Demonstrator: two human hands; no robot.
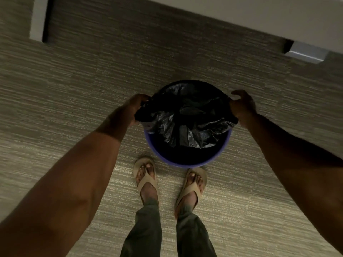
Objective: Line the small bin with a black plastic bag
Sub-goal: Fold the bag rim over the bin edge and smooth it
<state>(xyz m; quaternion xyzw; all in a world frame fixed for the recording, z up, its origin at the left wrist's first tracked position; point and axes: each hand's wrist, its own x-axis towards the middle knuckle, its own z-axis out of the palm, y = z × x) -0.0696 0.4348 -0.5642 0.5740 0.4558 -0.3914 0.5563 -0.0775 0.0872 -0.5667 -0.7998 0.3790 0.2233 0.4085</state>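
1. Two hands work the black bag (187,125) over the small blue bin (187,163), which stands on the carpet (74,89) just ahead of our sandalled feet (145,175).
2. Our left hand (132,110) is closed around the bag's edge at the bin's left side; our right hand (241,108) pinches the edge at the right side, its other fingers curled loosely.
3. We see the far rim covered, while the near rim shows bare blue and the bag hangs crumpled inside.
4. We judge the fold-over about half done.
5. Pulling the near edge too hard could drag the far side off the rim, or tear the thin plastic.
6. Letting go early could drop the loose edge into the bin.
7. A sideways tug could tip the light bin.
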